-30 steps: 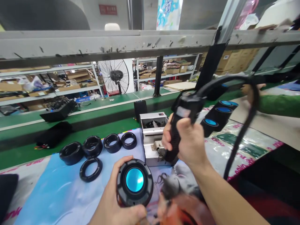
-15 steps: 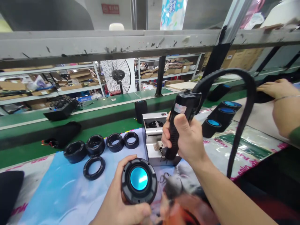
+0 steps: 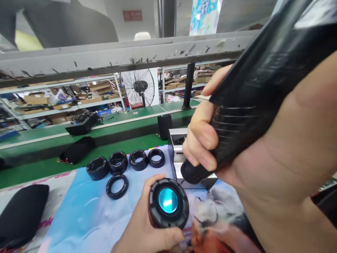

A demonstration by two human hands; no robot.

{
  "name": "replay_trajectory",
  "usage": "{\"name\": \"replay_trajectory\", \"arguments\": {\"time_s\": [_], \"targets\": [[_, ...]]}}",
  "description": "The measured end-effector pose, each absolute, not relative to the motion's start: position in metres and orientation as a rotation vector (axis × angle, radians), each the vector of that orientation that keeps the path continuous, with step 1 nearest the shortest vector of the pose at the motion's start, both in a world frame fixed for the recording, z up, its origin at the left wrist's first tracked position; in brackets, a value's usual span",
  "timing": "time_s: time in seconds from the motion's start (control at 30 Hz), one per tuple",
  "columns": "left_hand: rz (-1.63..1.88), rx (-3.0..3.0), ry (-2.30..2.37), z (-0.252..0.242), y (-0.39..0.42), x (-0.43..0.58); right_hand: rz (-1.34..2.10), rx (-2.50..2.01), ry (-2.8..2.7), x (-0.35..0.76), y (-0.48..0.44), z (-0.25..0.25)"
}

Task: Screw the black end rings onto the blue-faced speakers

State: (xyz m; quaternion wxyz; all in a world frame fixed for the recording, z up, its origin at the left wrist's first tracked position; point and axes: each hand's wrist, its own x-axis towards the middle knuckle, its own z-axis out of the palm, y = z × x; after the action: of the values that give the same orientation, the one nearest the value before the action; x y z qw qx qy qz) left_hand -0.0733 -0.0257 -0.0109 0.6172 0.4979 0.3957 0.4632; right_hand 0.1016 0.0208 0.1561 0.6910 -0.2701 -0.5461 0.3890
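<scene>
A round speaker (image 3: 168, 201) with a shiny blue centre and a black ring faces up at me. My left hand (image 3: 143, 226) is wrapped around its side, thumb in front. My right hand (image 3: 273, 165) grips a thick black electric screwdriver (image 3: 244, 95), which slants across the right side close to the camera. Its blunt nose points down and left, just above the speaker's right edge. A thin bit shows at the nose, beside the ring; whether it touches I cannot tell. Behind the nose stands a silver screw feeder (image 3: 178, 132), partly hidden by my right hand.
Black rings (image 3: 117, 186), several of them stacked, lie on the blue printed mat (image 3: 76, 203) left of the speaker. A black fabric-covered body (image 3: 25, 214) lies at far left. Beyond are a black cylinder (image 3: 165, 126), a green bench (image 3: 137, 140) and a fan (image 3: 139, 86).
My right hand and the screwdriver have come much nearer the camera, the nose now beside the speaker. The view has swung left, and the other person's arm at right is out of sight.
</scene>
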Motion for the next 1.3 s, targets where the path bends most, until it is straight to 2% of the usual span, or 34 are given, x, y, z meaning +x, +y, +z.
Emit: {"name": "replay_trajectory", "arguments": {"time_s": [0.17,0.3,0.53,0.73,0.87,1.0,1.17,1.3], "targets": [[1.052,1.185,0.840,-0.014,-0.023,-0.075,1.075,-0.310,-1.292,0.097,0.027,0.140],[1.069,1.213,0.802,-0.020,-0.021,-0.075,1.171,-0.295,-1.379,0.091,0.029,0.134],[1.072,1.193,0.786,-0.018,-0.023,-0.076,1.122,-0.308,-1.462,0.081,0.031,0.134],[1.101,1.168,0.820,-0.016,-0.024,-0.076,1.277,-0.344,-1.488,0.088,0.033,0.134],[1.097,1.089,0.878,-0.009,-0.027,-0.071,1.079,-0.317,-1.275,0.107,0.034,0.135],[1.129,1.028,0.924,-0.004,-0.029,-0.067,0.826,-0.530,-1.089,0.127,0.051,0.107],[1.124,1.023,0.970,-0.002,-0.029,-0.067,0.822,-0.635,-1.106,0.135,0.072,0.062],[1.097,1.039,0.936,-0.002,-0.030,-0.069,0.879,-0.650,-1.109,0.134,0.073,0.055]]}}
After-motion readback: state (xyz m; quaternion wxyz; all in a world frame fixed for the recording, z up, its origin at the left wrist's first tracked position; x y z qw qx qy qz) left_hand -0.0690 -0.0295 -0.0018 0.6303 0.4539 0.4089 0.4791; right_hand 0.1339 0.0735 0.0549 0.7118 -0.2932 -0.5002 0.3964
